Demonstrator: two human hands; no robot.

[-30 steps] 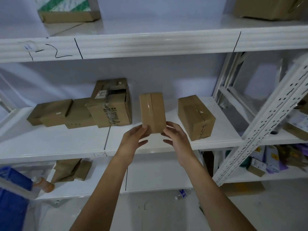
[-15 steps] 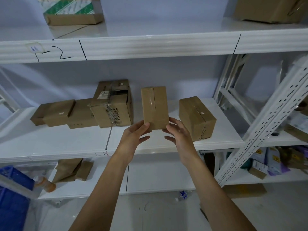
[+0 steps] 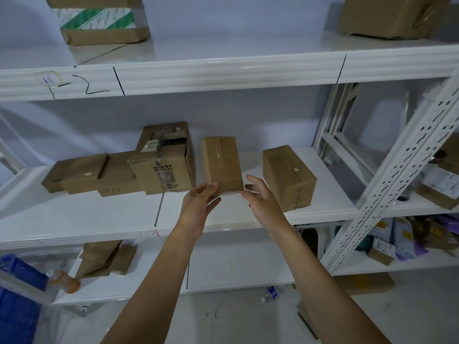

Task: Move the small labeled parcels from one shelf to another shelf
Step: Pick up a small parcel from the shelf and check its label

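Observation:
A small brown taped parcel (image 3: 221,163) stands upright on the middle shelf (image 3: 99,219), between a bigger taped carton (image 3: 164,167) and another small parcel with handwriting on its end (image 3: 289,177). My left hand (image 3: 198,202) still holds the upright parcel at its lower left corner, thumb on the front face. My right hand (image 3: 263,202) is just off its lower right corner, fingers spread and holding nothing.
Flat brown parcels (image 3: 79,173) lie at the shelf's left. The top shelf (image 3: 223,70) carries a green-striped box (image 3: 99,23) and a carton (image 3: 390,16). A slanted perforated upright (image 3: 402,175) stands to the right. Paper bags (image 3: 104,256) lie on the lower shelf.
The parcel has gone forward and up onto the middle shelf. My right hand has let go of it and opened; my left hand stays on it.

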